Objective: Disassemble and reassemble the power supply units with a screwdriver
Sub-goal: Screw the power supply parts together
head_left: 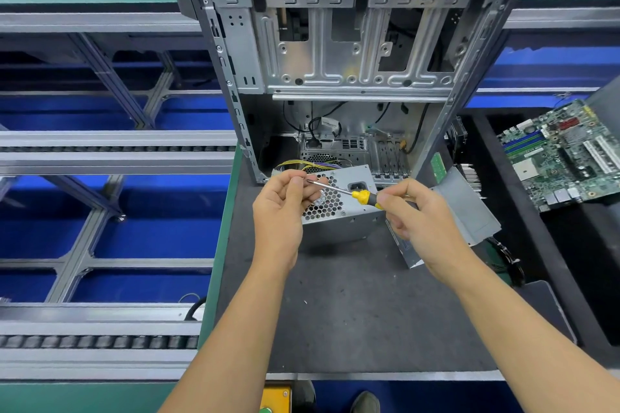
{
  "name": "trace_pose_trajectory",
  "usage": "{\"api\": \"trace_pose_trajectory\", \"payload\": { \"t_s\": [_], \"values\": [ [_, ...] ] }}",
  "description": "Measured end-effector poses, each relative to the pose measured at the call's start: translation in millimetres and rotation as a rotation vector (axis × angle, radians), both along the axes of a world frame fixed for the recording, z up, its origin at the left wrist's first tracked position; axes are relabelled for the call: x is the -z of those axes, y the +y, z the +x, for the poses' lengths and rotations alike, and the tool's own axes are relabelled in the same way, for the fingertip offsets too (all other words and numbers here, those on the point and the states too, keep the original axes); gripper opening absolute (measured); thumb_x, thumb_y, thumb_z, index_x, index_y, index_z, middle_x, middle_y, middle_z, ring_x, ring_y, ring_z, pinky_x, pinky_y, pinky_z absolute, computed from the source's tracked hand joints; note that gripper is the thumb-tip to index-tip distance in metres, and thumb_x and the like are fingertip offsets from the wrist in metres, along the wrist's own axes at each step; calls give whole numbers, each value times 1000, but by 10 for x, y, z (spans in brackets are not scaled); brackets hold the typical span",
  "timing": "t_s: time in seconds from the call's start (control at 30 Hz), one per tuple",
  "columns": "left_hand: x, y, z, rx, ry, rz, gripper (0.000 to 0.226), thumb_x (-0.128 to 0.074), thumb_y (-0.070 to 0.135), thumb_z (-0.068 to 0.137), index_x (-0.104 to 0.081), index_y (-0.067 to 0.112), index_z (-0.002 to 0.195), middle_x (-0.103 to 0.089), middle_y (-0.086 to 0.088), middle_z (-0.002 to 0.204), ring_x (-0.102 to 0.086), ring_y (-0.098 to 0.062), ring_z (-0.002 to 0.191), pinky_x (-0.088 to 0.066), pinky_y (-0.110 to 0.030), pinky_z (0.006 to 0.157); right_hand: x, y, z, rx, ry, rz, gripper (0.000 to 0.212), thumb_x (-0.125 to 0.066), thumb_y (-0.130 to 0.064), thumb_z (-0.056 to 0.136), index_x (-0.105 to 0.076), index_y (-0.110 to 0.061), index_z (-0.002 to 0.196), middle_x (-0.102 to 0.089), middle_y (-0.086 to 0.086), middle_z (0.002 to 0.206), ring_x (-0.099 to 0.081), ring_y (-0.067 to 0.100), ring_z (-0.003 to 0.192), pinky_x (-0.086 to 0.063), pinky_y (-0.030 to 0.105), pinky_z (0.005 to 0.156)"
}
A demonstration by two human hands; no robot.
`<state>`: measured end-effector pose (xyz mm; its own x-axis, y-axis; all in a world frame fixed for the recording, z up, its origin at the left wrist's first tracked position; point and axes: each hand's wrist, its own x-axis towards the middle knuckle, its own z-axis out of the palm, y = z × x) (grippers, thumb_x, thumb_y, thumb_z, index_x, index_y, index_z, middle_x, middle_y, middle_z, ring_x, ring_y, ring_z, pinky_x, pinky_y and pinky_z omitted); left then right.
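Observation:
A silver power supply unit point(339, 211) with a honeycomb grille sits on the dark mat just in front of the open computer case point(335, 84). Yellow and purple wires point(302, 165) run from it into the case. My right hand point(422, 221) grips the yellow and black handle of a screwdriver point(355, 194), held above the unit with the shaft pointing left. My left hand point(285, 204) pinches the shaft's tip between thumb and fingers; whether a screw is there I cannot tell.
A loose grey metal panel point(469, 211) lies right of the unit. A green motherboard point(563, 157) rests in a black tray at far right. Roller conveyor rails point(100, 151) run along the left. The dark mat point(352, 305) spreads toward me.

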<state>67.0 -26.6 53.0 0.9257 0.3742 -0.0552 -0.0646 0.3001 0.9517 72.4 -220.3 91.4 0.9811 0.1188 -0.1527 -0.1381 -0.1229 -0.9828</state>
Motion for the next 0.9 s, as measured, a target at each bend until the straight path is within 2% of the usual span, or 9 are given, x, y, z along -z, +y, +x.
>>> {"api": "trace_pose_trajectory", "payload": {
  "t_s": [0.27, 0.5, 0.6, 0.7, 0.83, 0.9],
  "values": [
    [-36, -10, -13, 29, 15, 34, 20, -45, 8, 106, -65, 10, 100, -77, -4, 85, -72, -14, 81, -57, -24, 76, -11, 24, -13, 8, 38, 50, 14, -65, -14, 92, -63, -17, 78, -45, -7, 54, -34, 9, 49, -28, 16, 44],
    [-52, -2, -17, 33, 28, 33, 19, -46, 8, 105, -64, 9, 101, -77, -6, 86, -70, -13, 77, -56, -24, 74, -2, 46, -10, -11, 124, 159, 25, -66, -23, 93, -68, -28, 68, -43, 0, 58, -29, 12, 47, -22, 25, 47],
    [-56, 6, -16, 41, 37, 25, 20, -46, 8, 105, -65, 9, 101, -76, -5, 85, -70, -12, 76, -56, -23, 75, -4, 40, 6, -23, 225, 244, 21, -72, -32, 86, -69, -25, 67, -50, 4, 59, -36, 14, 45, -30, 21, 43],
    [-65, 4, -22, 68, 38, 23, 20, -45, 6, 105, -64, 9, 101, -76, -5, 82, -70, -11, 75, -56, -22, 75, -1, 43, 35, 40, 339, 431, 17, -78, -37, 72, -74, -21, 68, -59, 4, 62, -50, 12, 46, -41, 18, 42],
    [-86, 0, -17, 63, 29, -11, 19, -45, 5, 105, -63, 8, 100, -77, -8, 85, -73, -14, 80, -56, -22, 75, 30, 144, 58, 140, 435, 688, 12, -77, -23, 76, -77, -16, 66, -64, 2, 67, -62, 7, 57, -47, 15, 46],
    [-88, -6, -15, 59, 23, -24, 19, -45, 4, 104, -63, 7, 100, -77, -10, 87, -73, -16, 83, -56, -22, 76, 48, 200, 52, 170, 438, 736, 12, -75, -18, 78, -78, -15, 66, -66, 3, 72, -64, 8, 62, -49, 16, 50]
  ]
}}
